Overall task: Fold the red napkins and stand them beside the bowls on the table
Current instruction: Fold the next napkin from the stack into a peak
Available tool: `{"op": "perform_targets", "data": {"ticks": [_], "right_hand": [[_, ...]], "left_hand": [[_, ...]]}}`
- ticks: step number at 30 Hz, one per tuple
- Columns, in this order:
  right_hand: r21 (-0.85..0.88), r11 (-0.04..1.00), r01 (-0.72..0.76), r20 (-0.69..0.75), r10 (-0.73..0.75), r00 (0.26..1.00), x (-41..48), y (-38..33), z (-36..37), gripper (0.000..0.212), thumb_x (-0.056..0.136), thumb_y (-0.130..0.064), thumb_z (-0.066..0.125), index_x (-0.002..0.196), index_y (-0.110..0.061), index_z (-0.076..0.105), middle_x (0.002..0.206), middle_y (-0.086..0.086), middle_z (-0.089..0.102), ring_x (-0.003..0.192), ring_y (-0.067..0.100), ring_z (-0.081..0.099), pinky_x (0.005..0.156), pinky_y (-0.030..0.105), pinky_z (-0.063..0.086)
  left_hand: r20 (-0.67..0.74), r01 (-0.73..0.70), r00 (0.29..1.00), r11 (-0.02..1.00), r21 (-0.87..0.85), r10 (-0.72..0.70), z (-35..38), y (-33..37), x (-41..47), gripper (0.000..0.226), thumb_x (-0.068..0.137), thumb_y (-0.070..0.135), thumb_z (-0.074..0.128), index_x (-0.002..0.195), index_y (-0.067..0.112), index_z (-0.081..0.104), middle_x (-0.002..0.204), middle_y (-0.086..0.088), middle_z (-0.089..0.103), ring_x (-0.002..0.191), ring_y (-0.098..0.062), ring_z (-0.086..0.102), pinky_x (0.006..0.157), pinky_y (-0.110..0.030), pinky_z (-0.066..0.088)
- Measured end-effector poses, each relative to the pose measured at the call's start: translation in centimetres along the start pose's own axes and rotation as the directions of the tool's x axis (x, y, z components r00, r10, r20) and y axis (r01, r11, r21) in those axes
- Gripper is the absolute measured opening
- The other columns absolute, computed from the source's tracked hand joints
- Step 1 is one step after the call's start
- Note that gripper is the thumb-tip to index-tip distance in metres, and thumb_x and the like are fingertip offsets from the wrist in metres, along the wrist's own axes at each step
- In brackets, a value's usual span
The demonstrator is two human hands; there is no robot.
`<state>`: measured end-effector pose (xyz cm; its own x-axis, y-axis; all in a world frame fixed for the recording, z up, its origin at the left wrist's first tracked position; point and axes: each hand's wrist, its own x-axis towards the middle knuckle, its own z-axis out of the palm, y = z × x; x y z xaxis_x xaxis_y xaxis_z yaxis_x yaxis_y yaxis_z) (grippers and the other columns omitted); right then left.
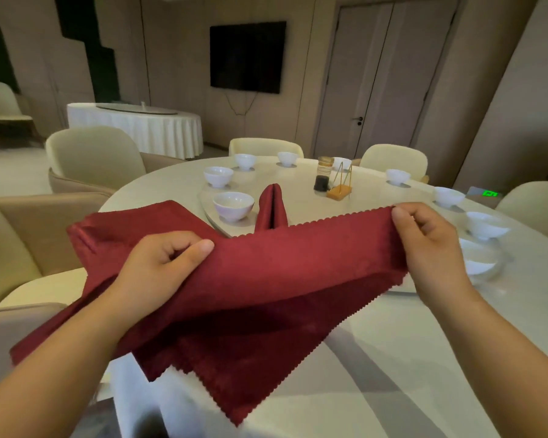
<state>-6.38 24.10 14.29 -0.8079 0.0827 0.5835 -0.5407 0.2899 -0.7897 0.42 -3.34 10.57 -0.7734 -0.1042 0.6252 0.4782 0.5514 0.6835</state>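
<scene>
My dark red matt woven cloth napkin has zigzag-cut edges; round pale stone-look table glossy; small white bowls glazed, shiny.

A dark TV hangs on the far wall, w/ a cable below it. Right of it is a closed double door. Cream chairs stand around. Back left: a 2nd table w/ white skirt. On the turntable, a jar is just beside a gold wire holder. A green display glows at right.
</scene>
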Motion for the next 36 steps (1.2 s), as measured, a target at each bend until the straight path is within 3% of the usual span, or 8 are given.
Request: {"op": "perform_targets", "data": {"ticks": [2, 5, 11, 14, 21, 27, 31, 36], "right_hand": [[-0.029, 0.997, 0.077, -0.023, -0.077, 0.997, 0.6, -2.2, -1.2, 0.033, 0.094, -0.012, 0.045, 0.065, -0.026, 0.051, 0.047, -0.024, 0.050, 0.048, -0.006, 0.045, 0.045, 0.006, 0.031], [-0.075, 0.975, 0.207, -0.052, -0.211, 0.976, 1.3, -6.3, -2.7, 0.033, 0.093, -0.011, 0.048, 0.066, -0.029, 0.052, 0.054, -0.021, 0.054, 0.051, -0.011, 0.046, 0.052, 0.004, 0.032], [-0.140, 0.907, 0.398, -0.071, -0.410, 0.909, 2.3, -14.5, -5.5, 0.032, 0.092, -0.014, 0.050, 0.067, -0.032, 0.053, 0.054, -0.024, 0.055, 0.054, -0.009, 0.048, 0.059, 0.009, 0.035], [-0.182, 0.872, 0.454, -0.010, -0.464, 0.886, 2.0, -16.4, -5.6, 0.027, 0.092, -0.013, 0.051, 0.069, -0.027, 0.055, 0.059, -0.021, 0.053, 0.054, -0.013, 0.047, 0.058, 0.005, 0.034], [-0.329, 0.850, 0.412, 0.167, -0.377, 0.911, 2.1, -13.7, -3.5, 0.016, 0.091, -0.010, 0.052, 0.078, -0.018, 0.057, 0.069, -0.020, 0.051, 0.059, -0.020, 0.048, 0.060, -0.001, 0.033], [-0.374, 0.878, 0.298, 0.132, -0.267, 0.955, 3.4, -7.9, 0.0, 0.016, 0.091, -0.009, 0.050, 0.090, -0.006, 0.065, 0.084, 0.001, 0.060, 0.081, 0.011, 0.051, 0.066, 0.006, 0.033], [-0.422, 0.874, 0.241, 0.209, -0.165, 0.964, 3.3, -2.5, 3.3, 0.017, 0.092, -0.013, 0.049, 0.094, -0.009, 0.065, 0.096, 0.003, 0.066, 0.092, 0.020, 0.057, 0.075, 0.024, 0.035], [-0.575, 0.799, 0.176, 0.325, 0.026, 0.945, 2.9, 3.8, 6.8, 0.021, 0.094, -0.023, 0.047, 0.107, -0.015, 0.061, 0.109, 0.002, 0.065, 0.103, 0.022, 0.057, 0.085, 0.030, 0.041]], "left_hand": [[-0.025, -0.001, 1.000, 0.998, -0.065, -0.001, -0.7, 2.1, 0.2, 0.033, 0.081, 0.033, 0.062, 0.050, 0.026, 0.058, 0.046, 0.013, 0.048, 0.047, 0.004, 0.043, 0.049, -0.006, 0.031], [-0.071, -0.005, 0.997, 0.996, -0.089, -0.001, -1.8, 5.1, 0.6, 0.048, 0.087, 0.013, 0.054, 0.042, 0.030, 0.058, 0.039, 0.015, 0.044, 0.042, 0.003, 0.042, 0.044, -0.006, 0.030], [-0.190, -0.075, 0.982, 0.944, -0.322, 0.013, -4.6, 10.8, 1.1, 0.031, 0.077, 0.035, 0.061, 0.048, 0.024, 0.062, 0.038, 0.009, 0.045, 0.035, 0.000, 0.038, 0.035, -0.011, 0.027], [-0.185, -0.041, 0.983, 0.954, -0.298, -0.016, -5.5, 11.1, 1.8, 0.035, 0.073, 0.038, 0.069, 0.053, 0.012, 0.059, 0.044, 0.003, 0.043, 0.038, -0.003, 0.036, 0.036, -0.013, 0.027], [-0.116, 0.072, 0.989, 0.986, -0.152, -0.090, -5.1, 8.5, 1.6, 0.035, 0.089, 0.017, 0.055, 0.055, 0.011, 0.061, 0.039, 0.008, 0.050, 0.038, -0.001, 0.041, 0.038, -0.009, 0.030], [-0.138, 0.048, 0.990, 0.988, 0.145, -0.028, -4.1, 4.8, 3.4, 0.034, 0.089, 0.018, 0.057, 0.056, 0.010, 0.059, 0.047, 0.012, 0.056, 0.049, 0.000, 0.050, 0.049, -0.010, 0.033], [-0.133, 0.157, 0.984, 0.924, 0.349, -0.117, -2.2, -0.3, 4.0, 0.036, 0.089, 0.030, 0.056, 0.054, 0.024, 0.053, 0.059, 0.004, 0.057, 0.067, -0.021, 0.052, 0.064, -0.033, 0.036], [-0.130, 0.245, 0.969, 0.786, 0.567, -0.209, 0.6, -5.3, 3.6, 0.027, 0.091, 0.039, 0.051, 0.072, 0.022, 0.060, 0.076, 0.002, 0.060, 0.087, -0.024, 0.057, 0.064, -0.029, 0.030]]}}
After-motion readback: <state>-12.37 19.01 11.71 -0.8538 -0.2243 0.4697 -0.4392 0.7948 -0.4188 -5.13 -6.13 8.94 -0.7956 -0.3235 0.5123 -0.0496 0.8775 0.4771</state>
